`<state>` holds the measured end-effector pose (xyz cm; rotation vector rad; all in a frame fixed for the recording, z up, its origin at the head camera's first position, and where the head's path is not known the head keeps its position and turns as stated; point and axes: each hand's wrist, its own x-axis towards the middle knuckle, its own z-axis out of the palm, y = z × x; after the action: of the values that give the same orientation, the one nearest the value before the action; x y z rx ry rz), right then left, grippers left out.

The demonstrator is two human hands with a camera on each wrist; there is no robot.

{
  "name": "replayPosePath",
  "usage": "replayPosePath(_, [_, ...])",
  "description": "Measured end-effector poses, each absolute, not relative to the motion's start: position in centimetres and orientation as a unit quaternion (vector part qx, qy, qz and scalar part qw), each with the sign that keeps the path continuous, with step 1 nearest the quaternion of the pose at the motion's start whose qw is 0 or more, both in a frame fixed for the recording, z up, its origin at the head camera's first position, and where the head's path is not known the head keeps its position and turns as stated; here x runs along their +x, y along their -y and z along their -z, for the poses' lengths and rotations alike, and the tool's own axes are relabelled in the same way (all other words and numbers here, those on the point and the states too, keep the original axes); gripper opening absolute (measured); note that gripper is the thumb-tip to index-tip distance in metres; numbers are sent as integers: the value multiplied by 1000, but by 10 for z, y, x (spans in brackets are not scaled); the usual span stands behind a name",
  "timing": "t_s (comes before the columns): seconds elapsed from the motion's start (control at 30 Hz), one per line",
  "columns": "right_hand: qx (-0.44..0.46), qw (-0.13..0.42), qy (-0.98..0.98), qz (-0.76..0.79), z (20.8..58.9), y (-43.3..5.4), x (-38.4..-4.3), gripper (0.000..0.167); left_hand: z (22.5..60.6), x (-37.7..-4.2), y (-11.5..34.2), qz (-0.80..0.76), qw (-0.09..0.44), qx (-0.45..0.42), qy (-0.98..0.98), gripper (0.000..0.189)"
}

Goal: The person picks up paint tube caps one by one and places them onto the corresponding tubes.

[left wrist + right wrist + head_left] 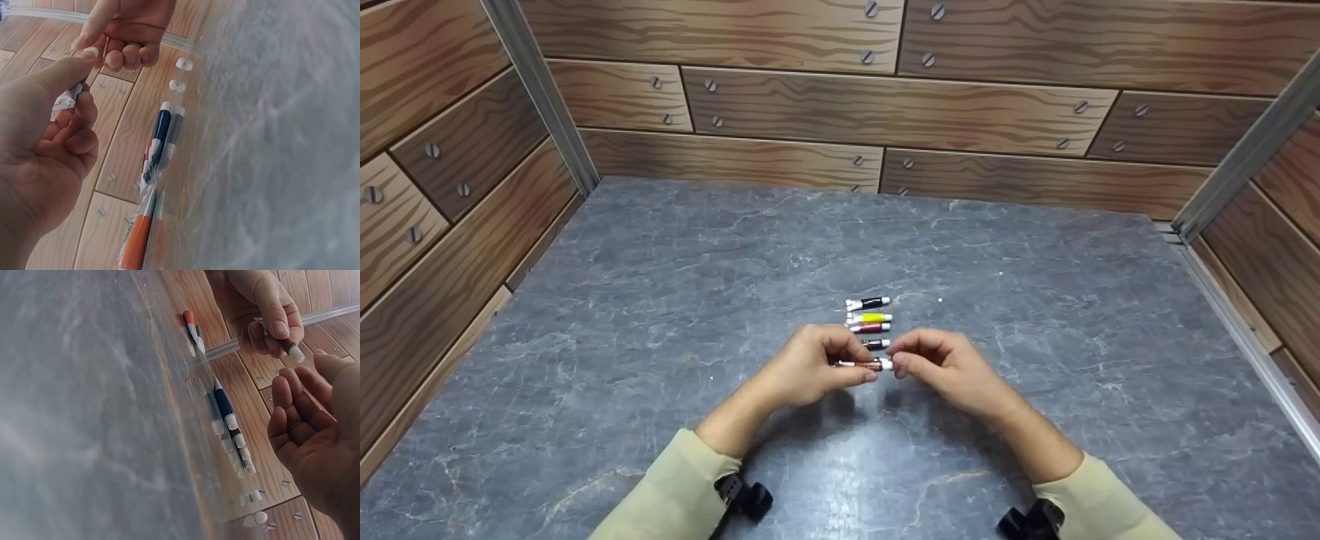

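My left hand (817, 367) pinches a small brown paint tube (287, 343) between thumb and fingers, its white cap (296, 355) toward my right hand. My right hand (952, 367) is right at that cap, thumb and fingers bent and spread slightly around it; the right wrist view shows a gap between them. Beyond the hands lies a row of similar tubes with white caps: a black tube (871, 303), a yellow tube (874, 318), a red tube (871, 328) and a dark tube (876, 344). The left wrist view also shows an orange tube (135, 242).
Two small white pieces (180, 62) lie on the grey marbled table (622, 300), apart from the tubes. Wood-patterned walls (810, 105) with metal corner posts (544, 97) enclose the table at the back and sides.
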<state>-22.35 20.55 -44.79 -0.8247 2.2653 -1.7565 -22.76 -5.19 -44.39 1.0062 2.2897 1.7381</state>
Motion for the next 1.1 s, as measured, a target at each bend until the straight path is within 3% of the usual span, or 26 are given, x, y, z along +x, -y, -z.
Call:
replayPosePath(0.17, [-292, 64, -747, 594, 448, -206, -223, 27, 445, -228, 52, -571, 49, 331, -749, 9])
replayPosePath(0.5, [-313, 32, -760, 569, 449, -206, -223, 15, 444, -228, 53, -575, 51, 335, -745, 10])
replayPosePath(1.1, [-283, 50, -783, 552, 447, -206, -223, 11, 444, -227, 52, -570, 50, 332, -750, 9])
